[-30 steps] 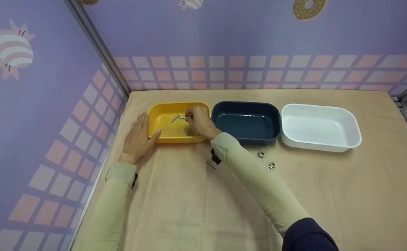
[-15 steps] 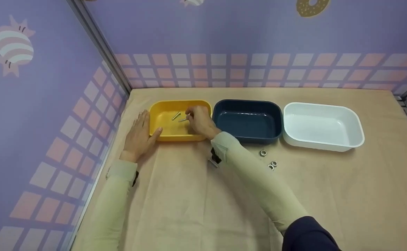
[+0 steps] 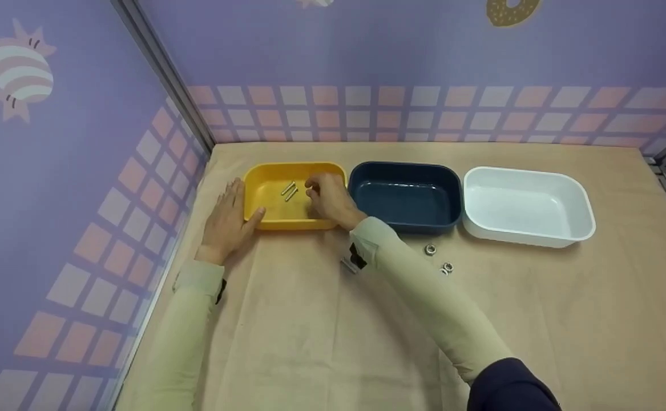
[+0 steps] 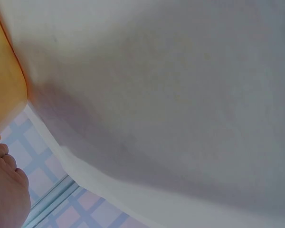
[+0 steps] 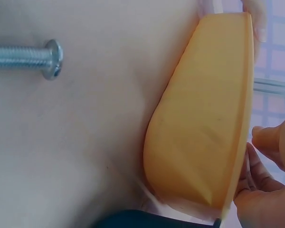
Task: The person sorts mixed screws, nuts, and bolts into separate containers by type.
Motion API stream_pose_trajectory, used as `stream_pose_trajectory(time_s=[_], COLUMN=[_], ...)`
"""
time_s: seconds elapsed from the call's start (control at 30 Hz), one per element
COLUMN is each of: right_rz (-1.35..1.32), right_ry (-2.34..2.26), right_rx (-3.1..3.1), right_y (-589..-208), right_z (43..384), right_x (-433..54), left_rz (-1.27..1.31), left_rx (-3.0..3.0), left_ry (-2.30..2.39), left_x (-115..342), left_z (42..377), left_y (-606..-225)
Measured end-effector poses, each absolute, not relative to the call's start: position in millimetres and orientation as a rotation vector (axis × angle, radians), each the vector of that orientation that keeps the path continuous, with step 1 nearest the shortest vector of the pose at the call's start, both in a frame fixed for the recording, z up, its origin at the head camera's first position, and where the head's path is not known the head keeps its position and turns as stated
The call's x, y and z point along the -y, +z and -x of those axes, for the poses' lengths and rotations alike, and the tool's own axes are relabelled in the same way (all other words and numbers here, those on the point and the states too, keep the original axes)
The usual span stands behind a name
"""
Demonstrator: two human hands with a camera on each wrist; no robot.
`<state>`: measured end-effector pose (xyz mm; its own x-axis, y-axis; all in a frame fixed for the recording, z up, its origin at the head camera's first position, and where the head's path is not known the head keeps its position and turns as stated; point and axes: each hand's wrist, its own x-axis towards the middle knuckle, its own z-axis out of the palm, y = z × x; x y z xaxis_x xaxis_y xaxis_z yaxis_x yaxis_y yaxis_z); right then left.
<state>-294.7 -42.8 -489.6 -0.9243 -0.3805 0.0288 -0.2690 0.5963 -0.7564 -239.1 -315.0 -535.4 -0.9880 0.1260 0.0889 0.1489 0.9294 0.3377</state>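
Observation:
My left hand (image 3: 227, 222) rests against the left end of the yellow box (image 3: 295, 225), its fingers straight along the outside and the thumb at the front rim. Over the box's right side is my right hand (image 3: 331, 197), fingers bent but thumb and fingertips apart. In the right wrist view this hand (image 5: 270, 175) shows nothing between thumb and fingers. Two bolts lie side by side on the box floor, an upper bolt (image 3: 288, 188) and a lower bolt (image 3: 293, 194). Another bolt (image 5: 23, 58) lies on the table in front of the box, beside my right sleeve.
A dark blue box (image 3: 404, 227) adjoins the yellow one, and a white box (image 3: 515, 235) stands right of it. In front of the blue box lie a nut (image 3: 430, 249) and a second nut (image 3: 448, 267), with another ring-shaped piece partly covered by my sleeve.
My right hand has let go of a bolt, which now lies beside the other in the yellow box. Its fingers have parted. The left hand stays at the box's end.

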Motion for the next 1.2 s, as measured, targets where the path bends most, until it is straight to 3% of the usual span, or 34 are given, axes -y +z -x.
stream_pose_trajectory(time_s=[0.63, 1.2], right_rz=[0.67, 0.873], right_ry=[-1.259, -1.387], right_rx=[-2.682, -2.755], right_y=[-463.0, -466.2], right_z=[272.9, 247.9], right_x=[23.7, -9.3], left_rz=[0.248, 0.273], left_rx=[2.99, 2.965], left_ry=[-0.492, -0.513], left_x=[319.1, 314.3], left_z=[237.0, 236.7], left_y=[-530.9, -533.5])
